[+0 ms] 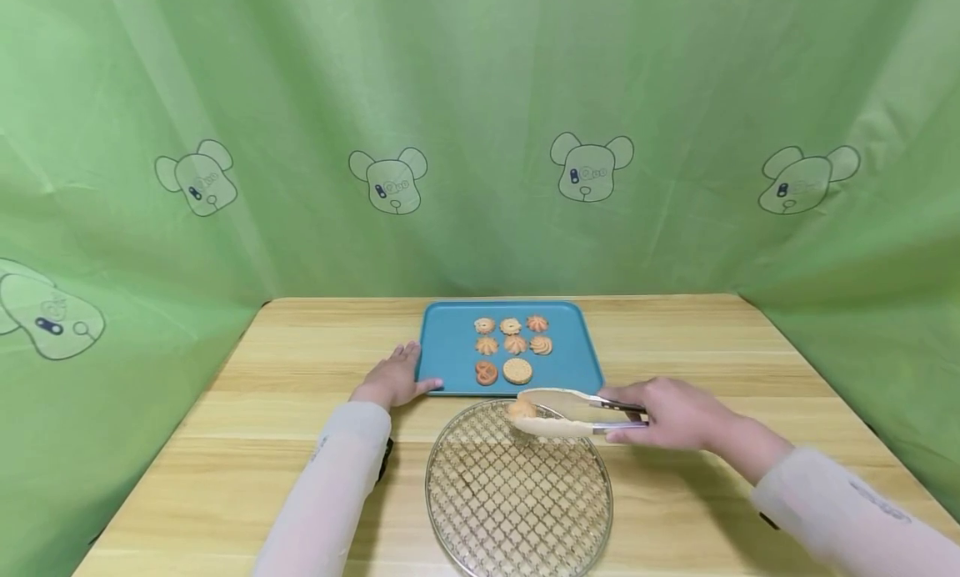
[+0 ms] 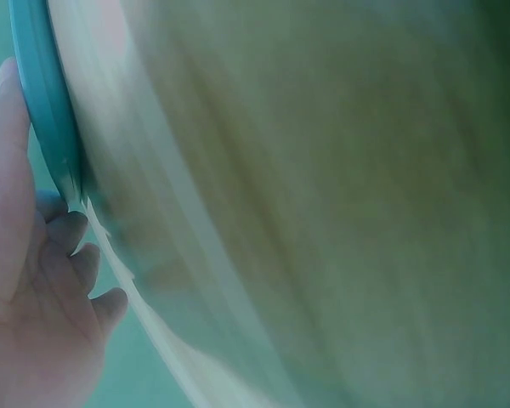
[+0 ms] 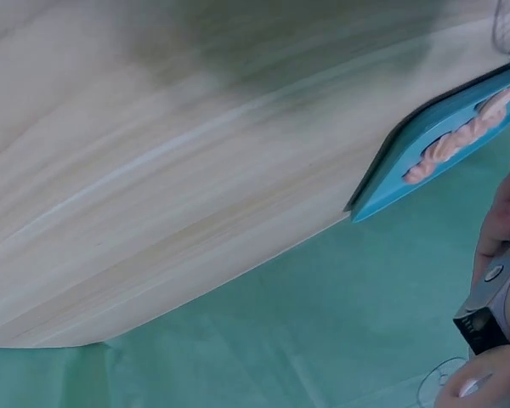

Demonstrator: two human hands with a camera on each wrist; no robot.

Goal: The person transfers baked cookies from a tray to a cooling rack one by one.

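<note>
My right hand (image 1: 678, 412) grips tongs (image 1: 558, 427) with pale tips and dark-and-metal handles. Between the tips a small golden cookie (image 1: 521, 408) shows, over the far edge of a round wire rack (image 1: 517, 494). Beyond it lies a blue tray (image 1: 442, 343) bearing several cookies in rows, among them a pretzel-shaped cookie (image 1: 486, 372) and a round flat cookie (image 1: 517, 370). At the tray's near left corner rests my left hand (image 1: 393, 378), fingers extended along the side and thumb by the front rim. In the right wrist view, only part of the right hand (image 3: 503, 217) and the tongs' handle end (image 3: 493, 297) appear.
All of this stands on a light wooden table (image 1: 285, 377). A green curtain (image 1: 480, 243) with printed bear heads hangs behind the table and along both sides. The tray reaches close to the table's far edge.
</note>
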